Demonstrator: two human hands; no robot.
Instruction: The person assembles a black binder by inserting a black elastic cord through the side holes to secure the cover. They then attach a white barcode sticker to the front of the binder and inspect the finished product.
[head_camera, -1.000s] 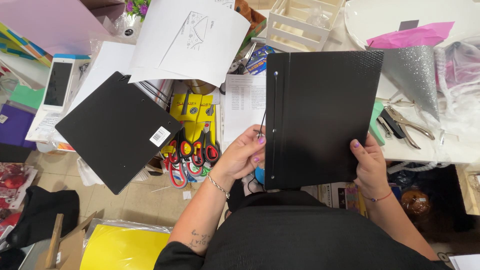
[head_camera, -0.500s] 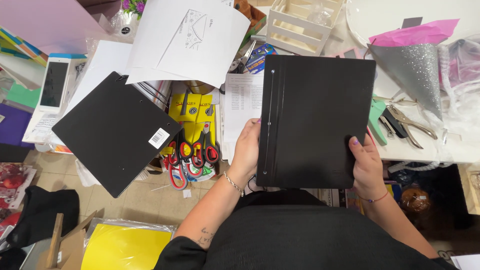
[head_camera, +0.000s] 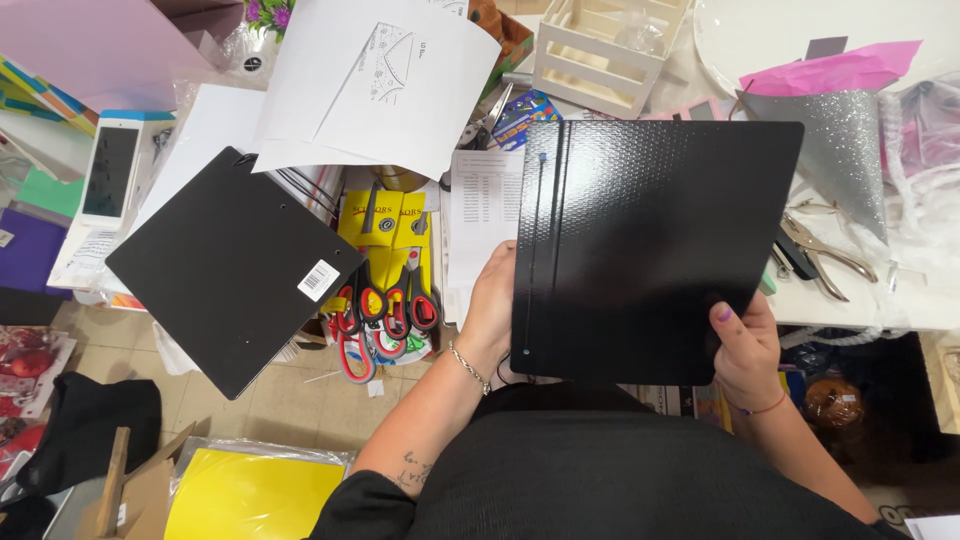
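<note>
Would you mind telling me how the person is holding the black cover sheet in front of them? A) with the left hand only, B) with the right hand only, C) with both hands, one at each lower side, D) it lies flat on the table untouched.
C: the left hand grips the left edge of the black cover sheet and the right hand pinches its lower right corner.

You look down on a crowded white worktable (head_camera: 850, 305) under even light, with beige floor tiles (head_camera: 290, 400) below its edge and a white wooden crate (head_camera: 605, 45) at the back.
</note>
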